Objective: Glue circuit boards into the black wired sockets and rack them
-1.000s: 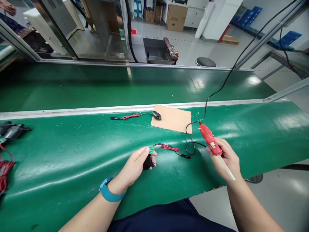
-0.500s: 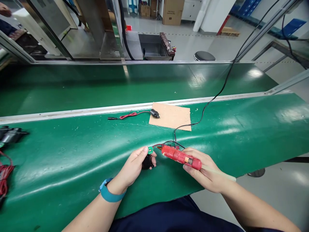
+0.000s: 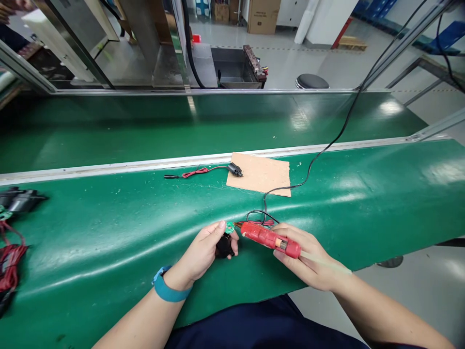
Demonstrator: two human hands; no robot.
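Note:
My left hand pinches a small green circuit board, with a round black part just below it in the same fingers. Closed around a red hot glue gun is my right hand. A pale glue stick trails from the gun's rear end along the palm. The brown nozzle points left and meets the board's right edge, or nearly so; I cannot tell whether they touch. Red and black wires lie behind the gun.
Farther back, a black cylindrical part with a red-black lead rests on a cardboard sheet. A black power cord crosses the green bench. More black parts and bundled red wires sit at the left edge.
The glue gun's nozzle has come left, closer to the green board. My left hand has shifted slightly right in the picture, and the whole view has moved a little.

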